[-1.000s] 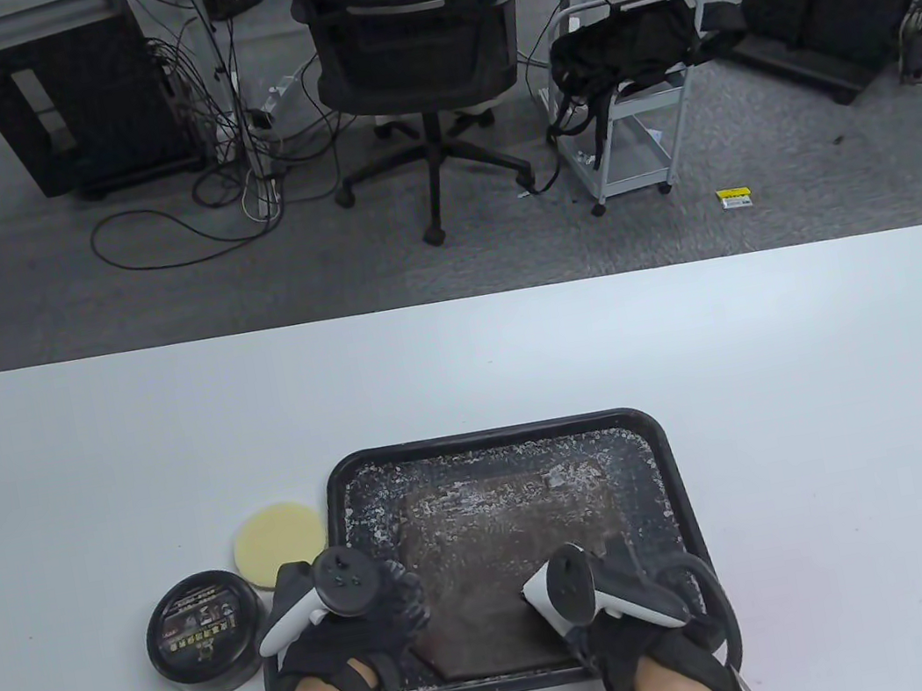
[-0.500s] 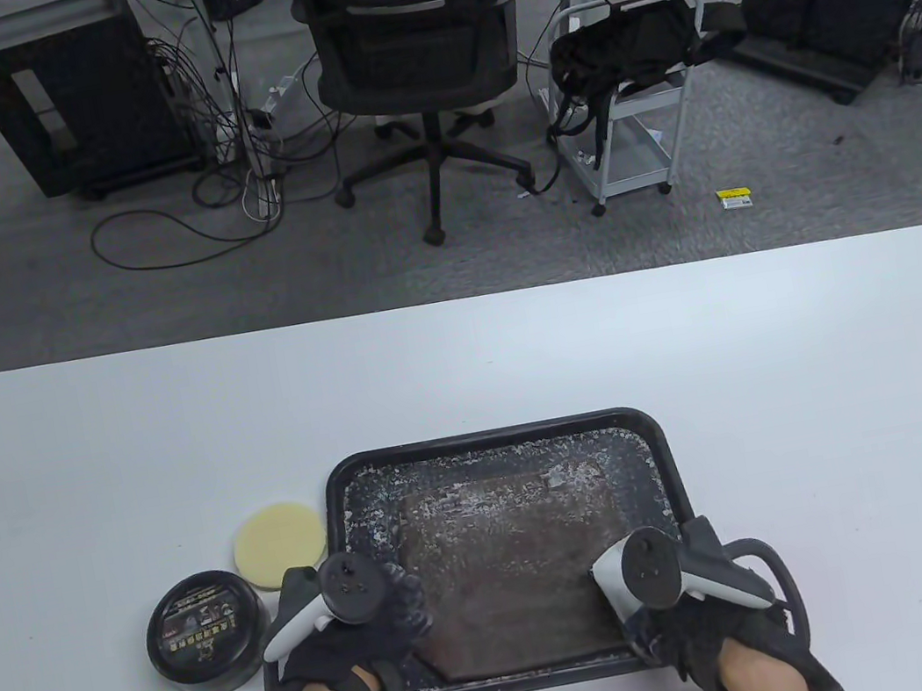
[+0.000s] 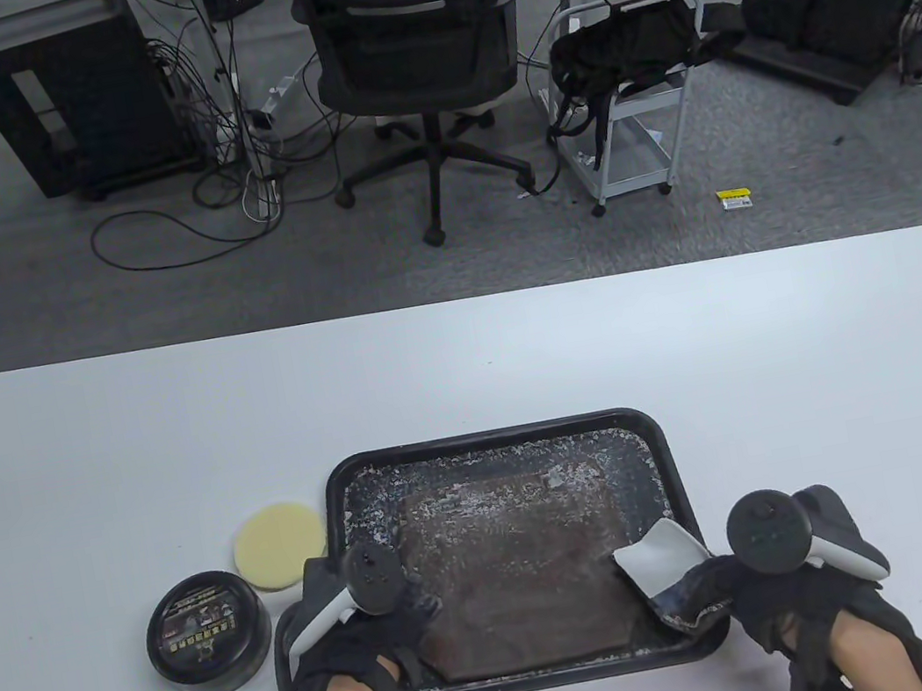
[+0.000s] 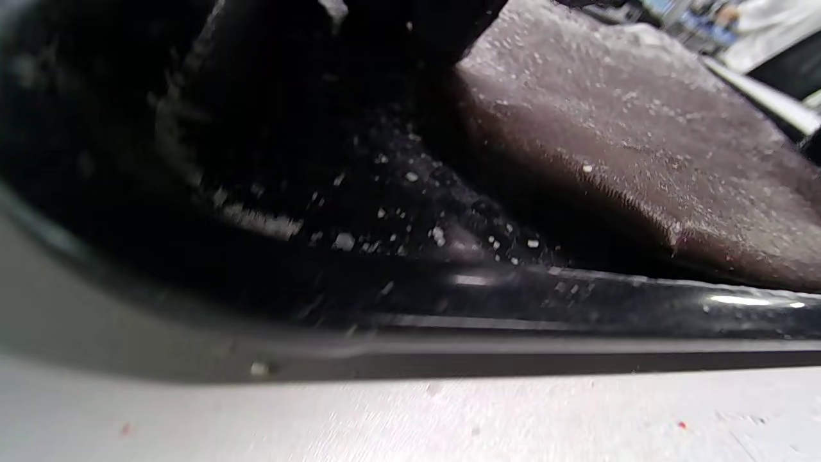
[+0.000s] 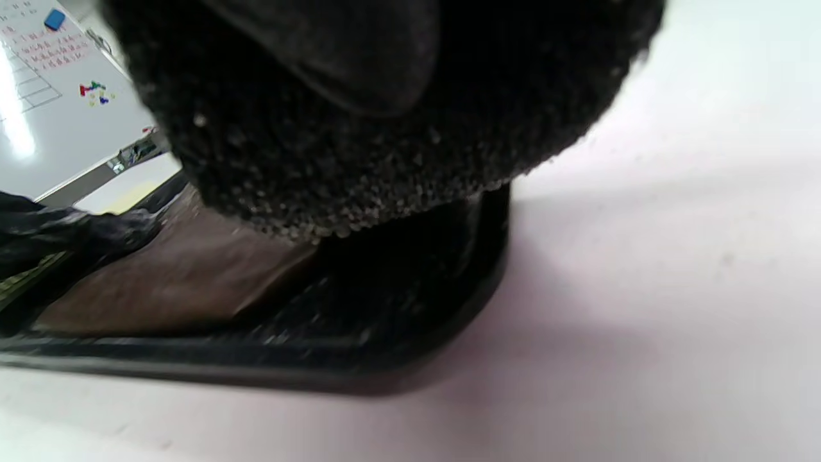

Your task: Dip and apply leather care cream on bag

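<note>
Lying flat in the black tray [image 3: 667, 452] near the desk's [image 3: 464, 363] front edge, the brown bag [image 3: 515, 577] is flecked white all over. Left hand [image 3: 361, 639] presses on the bag's near-left corner, likely to pin it; finger curl unclear. Right hand [image 3: 762, 586] sits at the tray's near-right corner, palm down, fingers pinching a white piece [image 3: 664, 559]. Cream tin [image 3: 204, 633], lid on, and yellow sponge [image 3: 279, 545] sit untouched left of tray, so dipping not yet begun.
</note>
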